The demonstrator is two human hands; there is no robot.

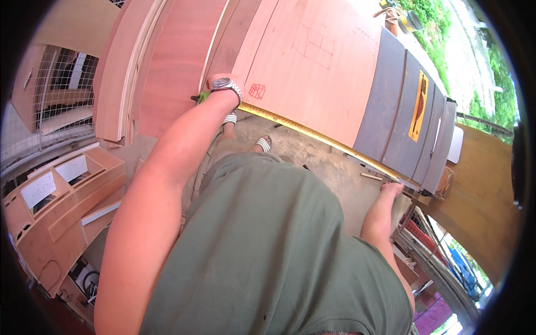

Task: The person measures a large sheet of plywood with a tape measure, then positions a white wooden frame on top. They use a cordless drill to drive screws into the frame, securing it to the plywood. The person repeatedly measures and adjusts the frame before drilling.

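A yellow, dark-marked measuring tape [307,132] stretches out along the pink-and-grey work surface's [329,92] near edge.

The table [357,72] is surfaced with reddish wood [312,84] on the left and grey panels [388,84] on the right. A yellow sticker [417,111] is carried there; a tape measure [290,125] is stretched along the near edge.

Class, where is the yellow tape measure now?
In the head view, mostly right of centre, the yellow tape measure lies along the near edge of the pinkish board and grey tabletop, between the left hand and the right hand.
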